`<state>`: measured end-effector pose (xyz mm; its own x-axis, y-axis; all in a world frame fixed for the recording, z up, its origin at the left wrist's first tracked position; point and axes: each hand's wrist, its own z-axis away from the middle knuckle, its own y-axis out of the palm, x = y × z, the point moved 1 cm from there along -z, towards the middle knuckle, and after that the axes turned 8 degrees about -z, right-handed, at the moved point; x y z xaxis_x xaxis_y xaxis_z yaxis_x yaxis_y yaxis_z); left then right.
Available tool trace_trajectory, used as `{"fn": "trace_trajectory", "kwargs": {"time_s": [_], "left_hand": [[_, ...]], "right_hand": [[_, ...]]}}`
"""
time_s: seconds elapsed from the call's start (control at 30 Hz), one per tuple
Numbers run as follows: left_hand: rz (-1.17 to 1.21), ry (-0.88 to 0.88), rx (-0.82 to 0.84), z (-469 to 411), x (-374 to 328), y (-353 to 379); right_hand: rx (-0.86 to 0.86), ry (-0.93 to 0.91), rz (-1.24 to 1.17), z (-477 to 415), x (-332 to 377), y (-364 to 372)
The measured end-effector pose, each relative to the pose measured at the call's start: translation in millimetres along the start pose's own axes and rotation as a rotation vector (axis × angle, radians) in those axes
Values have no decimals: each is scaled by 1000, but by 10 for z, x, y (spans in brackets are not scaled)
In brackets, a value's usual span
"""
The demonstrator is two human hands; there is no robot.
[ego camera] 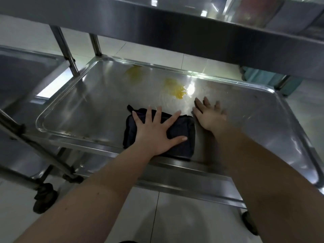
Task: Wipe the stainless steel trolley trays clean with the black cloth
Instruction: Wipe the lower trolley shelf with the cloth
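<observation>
Where the black cloth (183, 128) lies folded into a thick pad on the lower tray (98, 106), close to its near rim and roughly midway along it, your left hand (156, 134) rests flat on top, fingers straight and fanned wide, thumb stretched to the right across the fabric; nothing curls round the cloth, it is only pressed down. Just beside the cloth's right edge your right hand (210, 116) is spread over bare steel, fingers extended and apart, holding nothing; motion blur makes it impossible to tell whether the palm touches the metal. Beyond your fingertips, two yellow smears mark the tray: the nearer smear (177, 90) sits a little past both hands, the farther smear (134, 73) lies near the back rim to the left. An upper tray (157, 21) of the same trolley overhangs the scene along the top. A second steel trolley (26, 71) stands to your left, and a castor (44, 197) shows low on that side on the pale tiled floor (175, 216). A teal object (263, 79) appears at the far right, too blurred to identify
</observation>
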<state>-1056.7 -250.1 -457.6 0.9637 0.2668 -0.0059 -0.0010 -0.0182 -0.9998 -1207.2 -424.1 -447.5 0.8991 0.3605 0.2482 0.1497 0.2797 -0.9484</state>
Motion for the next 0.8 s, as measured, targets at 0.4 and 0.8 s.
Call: {"fn": "trace_trajectory", "kwargs": {"time_s": [0.4,0.8], "left_hand": [[-41,30,136,-1242,-36,-16],[-67,30,135,-1708,22,-89]], "right_hand": [[-129,-13,76,-312,-94,159],[-172,-5,42,-359,-143,170]]}}
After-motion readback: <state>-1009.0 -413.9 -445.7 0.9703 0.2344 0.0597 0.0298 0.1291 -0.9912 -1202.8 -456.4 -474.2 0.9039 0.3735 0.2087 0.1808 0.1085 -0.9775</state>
